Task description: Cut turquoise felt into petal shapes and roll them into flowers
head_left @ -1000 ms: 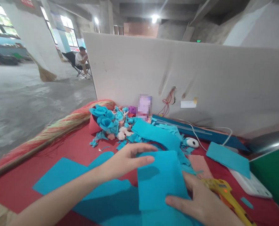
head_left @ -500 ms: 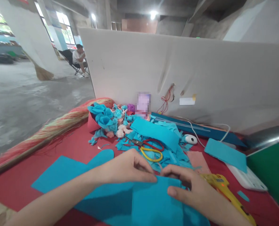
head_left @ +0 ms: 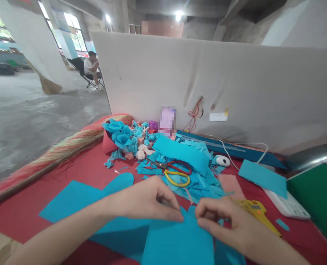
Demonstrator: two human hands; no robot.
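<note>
My left hand [head_left: 147, 200] and my right hand [head_left: 224, 221] both pinch the top edge of a turquoise felt piece [head_left: 177, 243] low in the middle of the view, fingertips almost touching. The piece lies over a larger turquoise felt sheet [head_left: 77, 200] on the red table cover [head_left: 20, 217]. Just beyond my hands lie scissors with red and yellow handles [head_left: 177, 173] on a heap of turquoise felt scraps [head_left: 202, 182].
A yellow glue gun [head_left: 259, 213] lies right of my right hand. Felt flowers [head_left: 125, 138] are piled at the back by a white partition board [head_left: 235, 88]. A white mouse [head_left: 223, 161], more felt pieces, a white keyboard [head_left: 289, 208] and a broom [head_left: 55, 154] surround them. A person sits far off.
The felt piece came down toward me, uncovering the scissors. My left hand went from flat and open to pinching; both hands now grip its top edge closer together.
</note>
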